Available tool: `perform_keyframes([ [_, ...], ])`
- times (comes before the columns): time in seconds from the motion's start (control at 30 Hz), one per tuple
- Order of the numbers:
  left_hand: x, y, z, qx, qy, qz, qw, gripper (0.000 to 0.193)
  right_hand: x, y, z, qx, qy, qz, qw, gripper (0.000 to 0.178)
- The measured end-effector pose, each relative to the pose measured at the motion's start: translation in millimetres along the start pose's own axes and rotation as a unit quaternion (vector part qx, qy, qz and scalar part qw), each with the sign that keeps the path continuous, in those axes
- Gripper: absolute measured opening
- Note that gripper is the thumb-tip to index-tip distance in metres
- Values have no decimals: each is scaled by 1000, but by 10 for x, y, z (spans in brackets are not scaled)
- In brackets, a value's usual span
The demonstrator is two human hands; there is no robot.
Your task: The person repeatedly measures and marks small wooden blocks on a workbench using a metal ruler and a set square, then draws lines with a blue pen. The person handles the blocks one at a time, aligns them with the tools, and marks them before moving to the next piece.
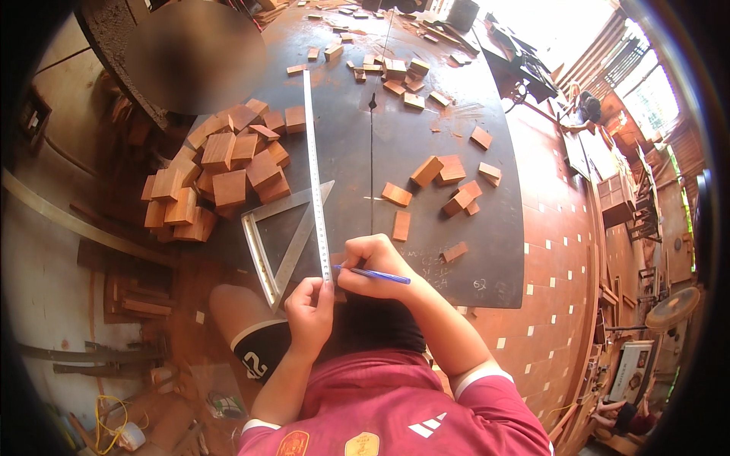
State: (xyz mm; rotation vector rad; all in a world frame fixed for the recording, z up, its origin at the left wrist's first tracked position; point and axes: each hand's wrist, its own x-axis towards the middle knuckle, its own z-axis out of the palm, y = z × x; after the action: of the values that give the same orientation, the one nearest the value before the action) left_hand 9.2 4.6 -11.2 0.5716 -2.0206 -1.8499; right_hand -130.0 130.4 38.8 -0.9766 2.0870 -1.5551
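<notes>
On my screen, at lower centre, the left hand pinches a ruler by its end while the right hand clamps its fingers around a blue pen.

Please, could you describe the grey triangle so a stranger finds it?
On the dark table, go from the pile of wooden blocks at left toward the left hand. Between them lies the grey triangle, its tip crossed by the white measuring strip. Unlike solid blocks and straight strip, it is an open three-sided frame.
</notes>
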Motion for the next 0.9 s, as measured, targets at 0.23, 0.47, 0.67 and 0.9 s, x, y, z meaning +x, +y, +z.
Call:
perform_keyframes([
  [0.23,-9,56,-82,4,-5,-15,1000,13,-138,170,9,186,43,27,981,13],
  [0.47,7,78,-228,45,-21,7,999,13,-369,85,-107,146,204,87,964,14],
  [0.67,211,235,-320,248,-59,36,966,20,-299,37,-31,-195,142,-152,958,45],
  [0.9,301,103,-876,355,196,50,913,28,-411,213,33,-225,136,-98,960,67],
])
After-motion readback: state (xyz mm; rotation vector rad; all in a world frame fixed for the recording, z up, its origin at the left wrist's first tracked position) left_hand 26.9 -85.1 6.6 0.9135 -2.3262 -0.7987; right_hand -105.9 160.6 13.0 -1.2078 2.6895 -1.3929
